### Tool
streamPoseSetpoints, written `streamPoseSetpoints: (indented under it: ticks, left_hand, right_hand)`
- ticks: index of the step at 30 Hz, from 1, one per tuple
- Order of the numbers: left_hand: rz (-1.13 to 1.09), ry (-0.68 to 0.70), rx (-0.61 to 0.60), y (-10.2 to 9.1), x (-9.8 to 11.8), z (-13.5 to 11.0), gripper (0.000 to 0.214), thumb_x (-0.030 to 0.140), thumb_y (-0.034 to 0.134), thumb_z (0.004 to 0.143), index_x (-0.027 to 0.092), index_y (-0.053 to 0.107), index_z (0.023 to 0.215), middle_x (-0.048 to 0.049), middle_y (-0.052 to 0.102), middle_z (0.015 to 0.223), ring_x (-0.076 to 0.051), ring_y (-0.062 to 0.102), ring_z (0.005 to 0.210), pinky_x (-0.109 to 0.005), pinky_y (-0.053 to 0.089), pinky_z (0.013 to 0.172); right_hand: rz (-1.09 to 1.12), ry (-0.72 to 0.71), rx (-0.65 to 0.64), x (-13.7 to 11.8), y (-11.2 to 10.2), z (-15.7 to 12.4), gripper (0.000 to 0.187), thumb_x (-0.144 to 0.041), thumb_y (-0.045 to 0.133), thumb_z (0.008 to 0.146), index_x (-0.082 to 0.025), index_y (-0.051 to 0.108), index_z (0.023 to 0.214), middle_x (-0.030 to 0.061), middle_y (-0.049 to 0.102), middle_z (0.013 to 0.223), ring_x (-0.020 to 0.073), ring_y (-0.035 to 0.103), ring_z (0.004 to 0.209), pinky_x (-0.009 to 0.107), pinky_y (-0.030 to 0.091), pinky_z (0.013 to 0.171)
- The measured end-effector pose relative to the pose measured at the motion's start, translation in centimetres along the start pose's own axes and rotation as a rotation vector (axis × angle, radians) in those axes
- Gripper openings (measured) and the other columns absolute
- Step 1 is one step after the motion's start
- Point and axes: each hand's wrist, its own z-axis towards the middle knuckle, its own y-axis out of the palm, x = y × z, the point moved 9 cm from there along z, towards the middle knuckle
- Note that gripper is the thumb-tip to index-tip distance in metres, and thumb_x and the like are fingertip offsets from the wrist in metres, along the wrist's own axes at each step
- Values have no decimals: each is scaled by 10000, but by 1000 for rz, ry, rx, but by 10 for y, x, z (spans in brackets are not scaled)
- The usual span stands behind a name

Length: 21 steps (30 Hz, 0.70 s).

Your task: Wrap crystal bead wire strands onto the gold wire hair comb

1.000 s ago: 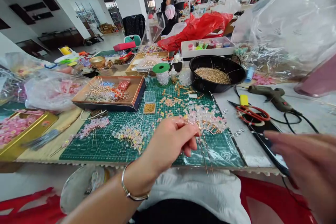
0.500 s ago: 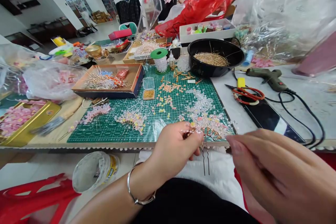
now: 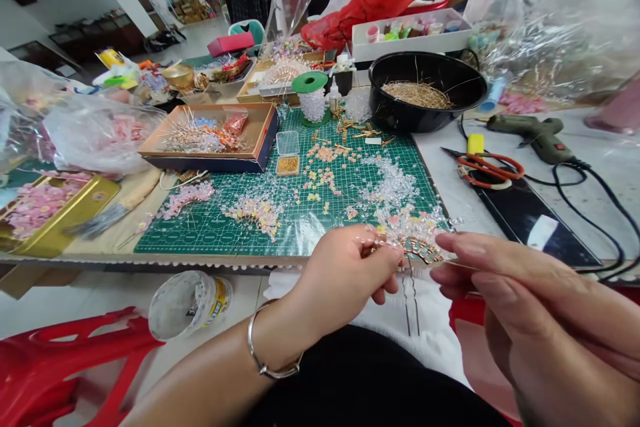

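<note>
My left hand (image 3: pixel 345 270) is closed on a beaded hairpin (image 3: pixel 421 250) with coppery wire loops, clear and pink beads, and two dark wavy prongs hanging below the table edge. Part of the hairpin is hidden behind my fingers. To its right, my right hand (image 3: pixel 535 313) pinches a fine thin wire (image 3: pixel 465 265) between thumb and fingers; where the wire leads is too fine to follow. Behind the hairpin, loose clear beads (image 3: pixel 393 183) are heaped on the green cutting mat (image 3: pixel 300 237). Two similar beaded pieces, a yellowish one (image 3: pixel 257 212) and a pink one (image 3: pixel 187 197), lie farther left.
A black bowl (image 3: pixel 427 120) of gold pins stands behind the mat, beside a green spool (image 3: pixel 310 83). Orange-handled pliers (image 3: pixel 490 167), a phone (image 3: pixel 540 227) and a glue gun (image 3: pixel 537 133) lie right. An open box (image 3: pixel 210 163) and a gold tin (image 3: pixel 65 220) are left.
My right hand has turned, its fingers now extended toward the hairpin with a thin wire showing in the pinch. The view has shifted slightly; my left hand keeps its hold.
</note>
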Motion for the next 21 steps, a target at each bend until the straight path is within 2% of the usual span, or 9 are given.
streamPoseSetpoints:
  ticks: [2, 5, 8, 11, 16, 21]
  left_hand:
    - [13, 4, -7, 0, 1, -1, 209, 295, 578, 878, 165, 574, 713, 40, 593, 594, -62, 527, 499, -179, 417, 502]
    - [-51, -3, -33, -1, -1, -2, 248, 328, 603, 873, 155, 577, 698, 34, 589, 592, -57, 521, 480, -171, 405, 477]
    - [-178, -34, -75, 0, -4, -1, 278, 352, 627, 861, 144, 590, 680, 28, 590, 569, -50, 508, 436, -162, 373, 427]
    - [-290, -78, -106, 2, -9, 0, 252, 345, 627, 856, 138, 616, 711, 27, 602, 556, -52, 515, 402, -158, 368, 397]
    - [-364, -137, -139, 5, -15, -1, 249, 337, 599, 881, 123, 656, 767, 18, 615, 580, -63, 559, 417, -152, 415, 405]
    - [-381, -154, -158, 8, -16, -6, 222, 306, 563, 890, 122, 650, 801, 2, 619, 623, -74, 580, 470, -163, 467, 451]
  right_hand:
    - [98, 2, -10, -1, 0, 0, 229, -284, 658, 873, -408, 746, 1045, -16, 729, 1106, 188, 730, 811, 268, 656, 710]
    - [158, 54, -73, 3, 3, -1, 206, -308, 644, 866, -397, 740, 1026, 15, 751, 964, 247, 739, 753, 359, 665, 636]
    - [-16, 5, -121, -1, 6, 6, 172, -455, 655, 825, -377, 747, 948, 46, 740, 831, 292, 728, 731, 398, 635, 558]
    - [-172, -102, -139, -10, 8, 15, 234, -561, 646, 786, -359, 741, 857, 64, 718, 784, 301, 715, 735, 392, 604, 526]
    - [-324, -221, -164, -24, 10, 14, 247, -570, 614, 801, -355, 718, 865, 73, 700, 802, 286, 697, 737, 377, 578, 532]
    - [-457, -335, -251, -36, 13, 6, 205, -432, 630, 849, -395, 647, 1050, 42, 714, 987, 242, 694, 807, 365, 578, 642]
